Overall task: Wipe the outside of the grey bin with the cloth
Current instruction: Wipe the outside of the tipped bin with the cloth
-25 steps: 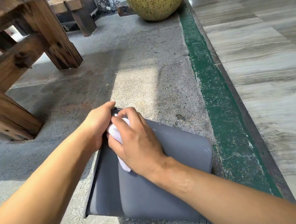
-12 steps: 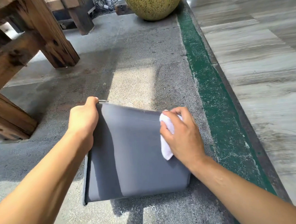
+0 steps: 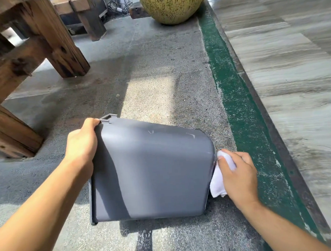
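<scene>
The grey bin (image 3: pixel 150 171) lies on its side on the concrete floor, its rim to the left and its base to the right. My left hand (image 3: pixel 81 145) grips the rim at the upper left corner. My right hand (image 3: pixel 238 175) holds the white cloth (image 3: pixel 218 180) and presses it against the bin's base end on the right. A few pale scuff marks show on the bin's upper side.
Heavy wooden table legs (image 3: pixel 57 44) stand at the left and back. A large speckled yellow pot (image 3: pixel 171 3) sits at the back. A green painted strip (image 3: pixel 237 104) and a dark metal edge border grey plank flooring (image 3: pixel 294 77) on the right.
My right hand has slid the cloth from the bin's upper left corner across its side to the base end at the right. The left hand has kept its hold on the rim.
</scene>
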Demonstrator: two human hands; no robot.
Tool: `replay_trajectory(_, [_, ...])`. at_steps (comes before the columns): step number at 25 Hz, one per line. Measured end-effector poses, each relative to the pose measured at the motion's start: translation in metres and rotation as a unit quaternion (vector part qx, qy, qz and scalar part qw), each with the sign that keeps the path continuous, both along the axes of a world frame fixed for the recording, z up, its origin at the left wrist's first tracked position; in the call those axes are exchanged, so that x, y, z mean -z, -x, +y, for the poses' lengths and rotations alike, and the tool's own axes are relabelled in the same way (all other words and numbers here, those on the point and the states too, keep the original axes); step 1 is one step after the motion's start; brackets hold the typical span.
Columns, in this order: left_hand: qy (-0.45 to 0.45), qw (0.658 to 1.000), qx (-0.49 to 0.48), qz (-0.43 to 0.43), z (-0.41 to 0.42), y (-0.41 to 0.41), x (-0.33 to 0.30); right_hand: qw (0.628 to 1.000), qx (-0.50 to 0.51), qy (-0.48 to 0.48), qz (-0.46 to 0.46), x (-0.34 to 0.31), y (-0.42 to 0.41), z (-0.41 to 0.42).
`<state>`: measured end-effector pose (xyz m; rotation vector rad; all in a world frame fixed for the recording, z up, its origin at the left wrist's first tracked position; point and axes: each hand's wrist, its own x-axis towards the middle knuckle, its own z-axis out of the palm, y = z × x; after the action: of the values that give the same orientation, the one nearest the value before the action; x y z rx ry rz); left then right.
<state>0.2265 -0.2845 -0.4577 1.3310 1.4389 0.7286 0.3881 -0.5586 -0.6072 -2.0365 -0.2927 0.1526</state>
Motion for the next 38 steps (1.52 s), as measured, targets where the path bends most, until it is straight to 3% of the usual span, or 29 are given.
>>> replay_trajectory(3, [-0.034,0.999,0.01,-0.039,-0.005,-0.001,0.001,0.995,0.066,-0.071,-0.006,-0.024,-0.008,0.01])
replay_trajectory(6, [-0.035,0.997,0.016,-0.073,-0.01,-0.002,0.001,0.987,0.047,-0.123,-0.09,-0.057,-0.007,0.029])
replay_trajectory(11, [0.058,0.985,0.123,-0.104,-0.018,-0.006,-0.002,0.938,-0.145,-0.128,-0.289,-0.095,0.037,0.064])
replay_trajectory(14, [0.117,0.963,0.216,-0.114,-0.024,-0.008,-0.012,0.898,-0.233,-0.119,-0.353,-0.115,0.066,0.104])
replay_trajectory(16, [0.127,0.959,0.228,-0.11,-0.027,-0.01,-0.015,0.891,-0.252,-0.053,-0.375,-0.124,0.078,0.127])
replay_trajectory(20, [0.094,0.969,0.204,-0.102,-0.027,-0.011,-0.015,0.895,-0.228,0.046,-0.382,-0.125,0.083,0.145])
replay_trajectory(28, [0.115,0.971,0.179,-0.105,-0.021,0.003,0.004,0.939,-0.19,0.067,-0.279,-0.087,0.022,0.093])
replay_trajectory(34, [0.161,0.962,0.177,-0.13,-0.015,0.002,0.006,0.968,-0.077,0.059,-0.232,-0.051,-0.014,0.024])
replay_trajectory(38, [0.154,0.963,0.19,-0.113,-0.017,-0.004,-0.002,0.987,-0.026,0.051,-0.147,-0.029,-0.028,-0.009])
